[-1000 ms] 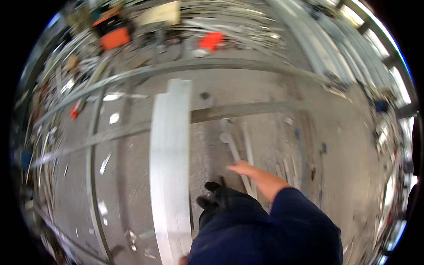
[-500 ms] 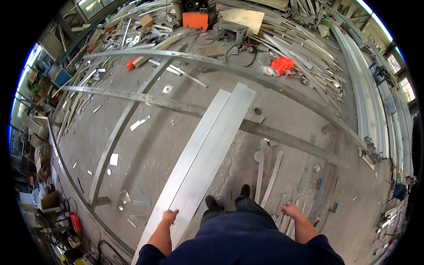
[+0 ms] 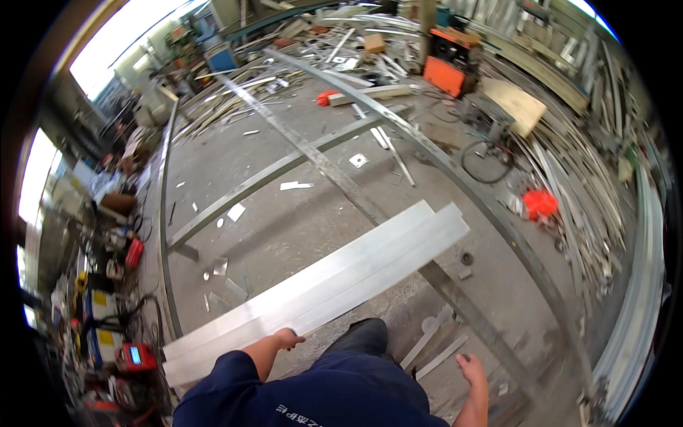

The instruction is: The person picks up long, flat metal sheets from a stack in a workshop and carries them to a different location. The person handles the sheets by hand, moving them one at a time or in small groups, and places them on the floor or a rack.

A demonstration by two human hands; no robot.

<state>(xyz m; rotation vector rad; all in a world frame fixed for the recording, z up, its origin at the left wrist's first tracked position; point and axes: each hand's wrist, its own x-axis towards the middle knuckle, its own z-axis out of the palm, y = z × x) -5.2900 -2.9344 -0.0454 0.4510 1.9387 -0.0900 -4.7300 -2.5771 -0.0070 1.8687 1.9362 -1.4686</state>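
Observation:
Long, flat silver metal profiles (image 3: 313, 285) lie side by side across the steel frame, slanting from lower left to upper right. My left hand (image 3: 287, 339) is at their near edge, fingers curled around something small and dark that I cannot make out. Whether this hand touches the metal cannot be told. Off to the right, clear of the profiles, my right hand (image 3: 469, 368) hangs low with its fingers closed. A dark spot shows at its fingertips, too small to name. Below it lie thin metal strips (image 3: 441, 357) on the floor.
Raised steel beams (image 3: 455, 181) form a frame around the profiles. An orange machine (image 3: 445, 71) stands at the far side, near heaped offcuts. A red device with a lit screen (image 3: 136, 357) sits at lower left. Long stacked profiles (image 3: 640, 285) line the right.
My view and body have turned left, so the profiles now lie more crosswise before me. My left hand remains near their close edge; my right hand hangs lower in view.

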